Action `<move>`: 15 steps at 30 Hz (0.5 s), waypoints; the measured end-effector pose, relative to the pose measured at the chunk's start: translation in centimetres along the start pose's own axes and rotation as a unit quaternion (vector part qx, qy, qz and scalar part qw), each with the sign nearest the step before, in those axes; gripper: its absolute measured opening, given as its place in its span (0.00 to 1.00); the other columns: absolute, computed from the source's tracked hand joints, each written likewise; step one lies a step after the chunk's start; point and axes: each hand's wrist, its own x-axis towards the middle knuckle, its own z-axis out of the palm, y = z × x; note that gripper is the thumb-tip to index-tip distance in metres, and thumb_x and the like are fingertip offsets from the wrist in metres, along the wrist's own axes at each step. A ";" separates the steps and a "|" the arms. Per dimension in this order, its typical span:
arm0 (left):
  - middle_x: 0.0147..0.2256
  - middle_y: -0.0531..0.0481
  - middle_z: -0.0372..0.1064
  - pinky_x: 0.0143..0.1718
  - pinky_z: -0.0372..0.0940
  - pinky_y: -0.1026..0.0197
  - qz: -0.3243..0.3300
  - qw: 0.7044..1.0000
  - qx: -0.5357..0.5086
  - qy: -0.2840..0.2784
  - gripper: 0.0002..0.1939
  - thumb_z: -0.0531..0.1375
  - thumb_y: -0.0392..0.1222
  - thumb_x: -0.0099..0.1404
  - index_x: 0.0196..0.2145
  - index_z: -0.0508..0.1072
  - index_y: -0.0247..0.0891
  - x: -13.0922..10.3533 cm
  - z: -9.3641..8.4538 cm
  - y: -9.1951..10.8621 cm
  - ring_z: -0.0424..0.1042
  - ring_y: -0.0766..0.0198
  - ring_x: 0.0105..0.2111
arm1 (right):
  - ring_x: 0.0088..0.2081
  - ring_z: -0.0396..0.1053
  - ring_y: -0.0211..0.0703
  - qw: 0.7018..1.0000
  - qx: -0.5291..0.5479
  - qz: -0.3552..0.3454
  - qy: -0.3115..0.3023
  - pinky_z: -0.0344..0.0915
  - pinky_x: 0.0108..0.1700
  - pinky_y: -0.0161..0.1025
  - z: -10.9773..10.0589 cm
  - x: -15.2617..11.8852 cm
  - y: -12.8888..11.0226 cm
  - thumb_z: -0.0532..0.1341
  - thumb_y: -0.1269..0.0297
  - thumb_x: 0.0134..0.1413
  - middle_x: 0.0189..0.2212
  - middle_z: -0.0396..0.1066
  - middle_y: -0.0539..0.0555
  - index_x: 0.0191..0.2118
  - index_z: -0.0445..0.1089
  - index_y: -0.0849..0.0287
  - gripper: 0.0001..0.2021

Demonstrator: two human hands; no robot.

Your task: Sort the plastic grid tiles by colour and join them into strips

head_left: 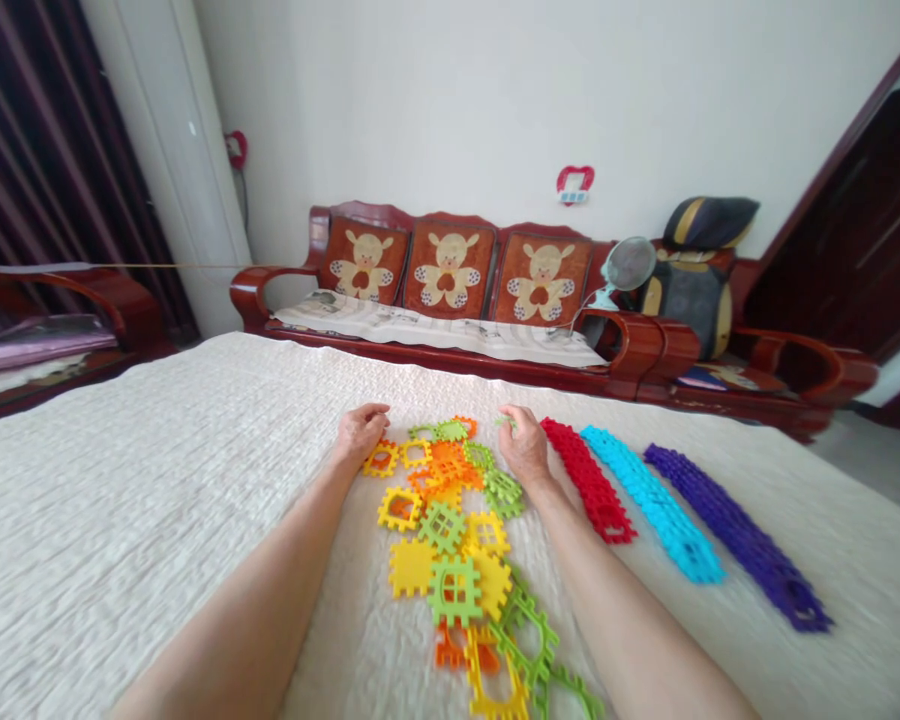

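Yellow, green and orange interlocking plastic building pieces lie in a loose, overlapping heap between my arms. My left hand (364, 432) is closed with curled fingers at the heap's far left, beside a yellow frame piece (381, 459). What it holds, if anything, is hidden. At the far right of the heap, my right hand (523, 445) has its fingers pinched on a small bit of a green building piece (503, 421). Closer to me are a green window piece (454, 590) and a solid yellow square (411, 568).
Right of my right arm lie a red row (586, 480), a light-blue row (652, 503) and a purple row (739, 535) of joined pieces. All rest on a white quilted cover (157, 500). Beyond it stand a wooden sofa (450, 345) and a small fan (628, 265).
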 end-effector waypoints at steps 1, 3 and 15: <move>0.28 0.49 0.74 0.25 0.65 0.67 -0.004 1.000 -0.006 0.000 0.19 0.53 0.40 0.53 0.41 0.75 0.35 0.0 0.0 0.1 0.70 0.68 0.23 | 0.41 0.67 0.44 1.000 0.010 0.007 -0.009 0.64 0.45 0.40 -0.4 -0.4 -0.5 0.50 0.73 0.47 0.37 0.70 0.57 0.39 0.68 0.60 0.14; 0.29 0.48 0.75 0.26 0.66 0.66 -0.013 1.000 -0.017 -0.001 0.19 0.53 0.40 0.53 0.42 0.74 0.34 -0.1 -0.1 0.4 0.71 0.66 0.24 | 0.39 0.68 0.43 0.998 0.037 0.016 -0.040 0.65 0.41 0.38 -1.5 -1.5 -1.6 0.51 0.72 0.47 0.37 0.71 0.56 0.39 0.68 0.59 0.13; 0.43 0.42 0.73 0.48 0.62 0.56 -0.019 0.984 0.178 0.004 0.19 0.54 0.35 0.55 0.45 0.73 0.35 -6.4 -2.6 4.4 0.70 0.56 0.45 | 0.33 0.68 0.39 0.981 0.067 0.105 -0.150 0.65 0.38 0.36 -11.5 -9.4 -7.3 0.55 0.70 0.45 0.33 0.72 0.53 0.36 0.69 0.58 0.11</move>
